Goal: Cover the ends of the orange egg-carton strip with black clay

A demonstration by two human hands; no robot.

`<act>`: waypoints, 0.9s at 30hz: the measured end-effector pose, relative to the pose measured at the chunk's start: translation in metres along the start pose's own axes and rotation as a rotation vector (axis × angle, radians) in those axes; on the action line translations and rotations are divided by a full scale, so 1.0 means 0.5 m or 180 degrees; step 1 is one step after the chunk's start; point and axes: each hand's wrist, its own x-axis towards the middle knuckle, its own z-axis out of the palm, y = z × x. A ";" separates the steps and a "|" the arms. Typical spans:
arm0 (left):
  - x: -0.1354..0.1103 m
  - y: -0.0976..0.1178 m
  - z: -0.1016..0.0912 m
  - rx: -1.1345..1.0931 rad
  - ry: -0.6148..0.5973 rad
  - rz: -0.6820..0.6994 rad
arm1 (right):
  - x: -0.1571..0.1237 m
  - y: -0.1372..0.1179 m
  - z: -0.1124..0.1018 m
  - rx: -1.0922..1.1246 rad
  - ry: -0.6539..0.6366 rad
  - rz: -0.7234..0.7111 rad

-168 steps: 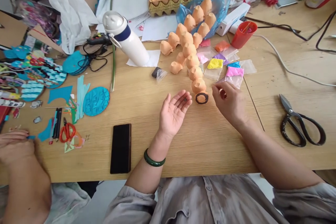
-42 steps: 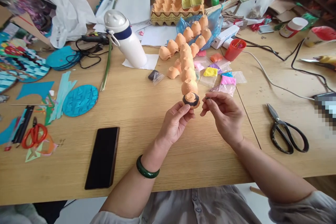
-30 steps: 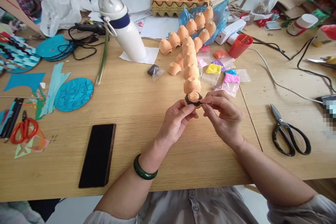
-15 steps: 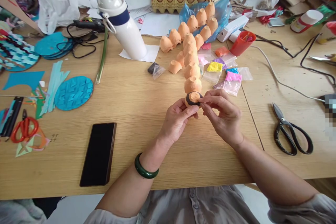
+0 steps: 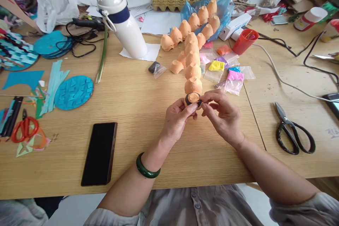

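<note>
An orange strip of egg carton cups [image 5: 193, 70] points toward me, and my left hand [image 5: 178, 118] grips its near end between thumb and fingers. Around the top of the nearest cup lies a ring of black clay [image 5: 189, 101], with the orange tip showing in its middle. My right hand [image 5: 224, 114] pinches at the right side of this black ring, thumb and forefinger close together. Beyond, more orange carton strips [image 5: 184, 29] lie on the table. A small bag of black clay [image 5: 154, 67] sits to the left of the strip.
Bags of coloured clay [image 5: 216, 66] and a red cup [image 5: 245, 41] are right of the strip. Black-handled scissors [image 5: 287, 127] lie at right, a phone [image 5: 99, 153] at left. A white bottle [image 5: 127, 28] stands behind; egg trays [image 5: 174, 0] are stacked at the back.
The strip's near end and both hands have shifted very slightly left. My right fingers still work at the right edge of the black ring; the view has moved a little.
</note>
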 end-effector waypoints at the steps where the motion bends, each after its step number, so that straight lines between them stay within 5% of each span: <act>1: 0.000 0.002 0.001 -0.0023 0.0038 -0.0006 | -0.001 0.000 0.001 0.0097 0.0049 0.0126; 5: 0.000 0.010 0.002 -0.0055 0.0139 -0.0021 | 0.005 0.001 0.002 0.0454 0.0209 0.0743; 10: 0.001 0.010 0.001 -0.0015 0.0153 -0.0019 | 0.024 -0.004 0.000 0.1285 -0.0231 0.1816; 27: 0.004 -0.005 -0.008 0.0205 -0.0118 -0.0031 | 0.025 -0.007 0.007 0.2473 -0.0240 0.2476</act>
